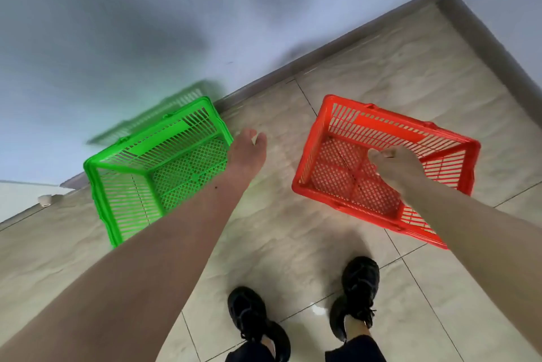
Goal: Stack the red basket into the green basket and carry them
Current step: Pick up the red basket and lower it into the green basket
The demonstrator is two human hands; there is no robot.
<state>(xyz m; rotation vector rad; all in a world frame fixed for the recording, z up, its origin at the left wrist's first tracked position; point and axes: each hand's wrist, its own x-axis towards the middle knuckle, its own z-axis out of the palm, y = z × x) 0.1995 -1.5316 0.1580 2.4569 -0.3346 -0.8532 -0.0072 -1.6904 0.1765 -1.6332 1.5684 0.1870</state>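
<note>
A green slatted plastic basket stands empty on the tiled floor at the left, close to the wall. A red basket of the same kind stands empty on the floor at the right, apart from the green one. My left hand reaches forward just beside the green basket's right rim, fingers loosely together, holding nothing. My right hand hovers over the red basket's inside, fingers curled, with nothing visibly gripped.
A white wall with a grey skirting board runs behind both baskets and turns a corner at the upper right. My two black shoes stand on the beige tiles below the baskets. A small white object lies by the wall at the left.
</note>
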